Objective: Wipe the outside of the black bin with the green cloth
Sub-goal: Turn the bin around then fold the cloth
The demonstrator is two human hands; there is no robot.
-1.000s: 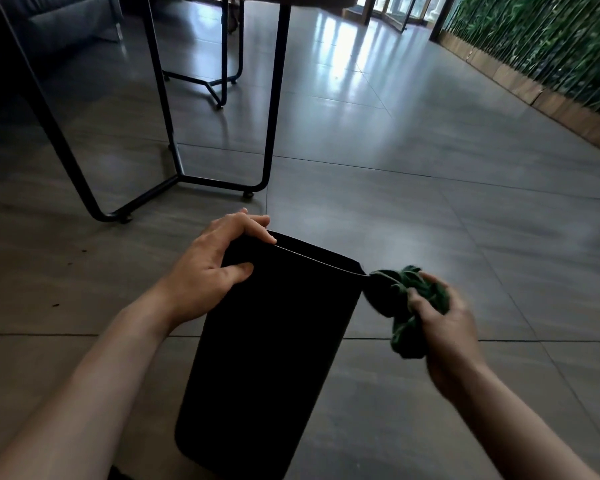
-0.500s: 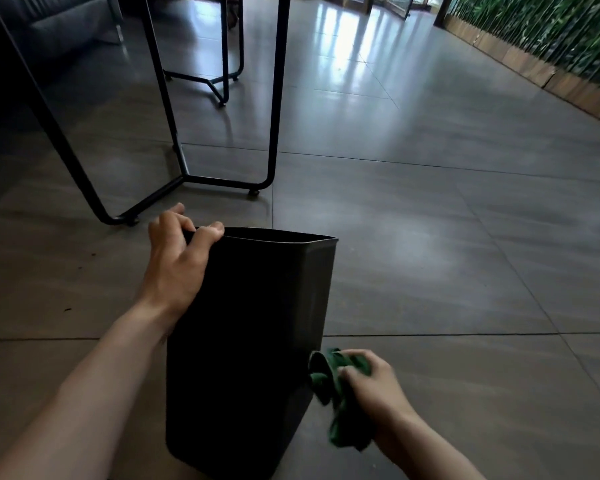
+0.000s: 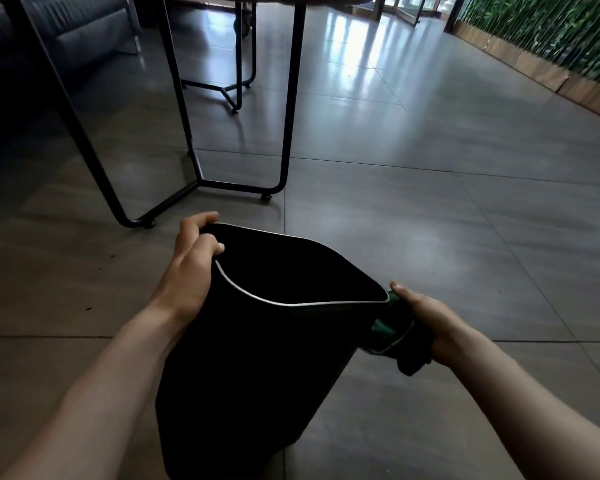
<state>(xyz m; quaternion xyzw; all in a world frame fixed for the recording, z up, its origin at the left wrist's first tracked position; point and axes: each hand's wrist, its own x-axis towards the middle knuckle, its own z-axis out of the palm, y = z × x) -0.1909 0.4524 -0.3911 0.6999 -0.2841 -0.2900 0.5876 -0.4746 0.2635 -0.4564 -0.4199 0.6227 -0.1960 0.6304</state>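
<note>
The bin (image 3: 257, 358) stands on the tiled floor (image 3: 447, 237), tipped so its open mouth faces the camera, its rim catching a thin line of light. The left hand (image 3: 191, 271) grips the bin's far-left rim, fingers curled over the edge and thumb hooked inside. The right hand (image 3: 426, 320) is clenched on the cloth (image 3: 395, 334), bunched and pressed against the bin's right outer wall just under the rim; part of the cloth hangs below the hand. Both forearms reach in from the bottom of the view, one on each side of the bin.

Beyond the bin, to its far left, a black metal table frame (image 3: 284, 133) stands on the floor; its nearest foot sits near the left hand but apart from it. A second frame shows farther behind. A dark sofa (image 3: 66, 36) sits well beyond the bin on the left. Far to the bin's right runs a green plant wall (image 3: 551, 32) with a wooden base. The floor right of the bin lies open, with nothing touching the cloth side.
</note>
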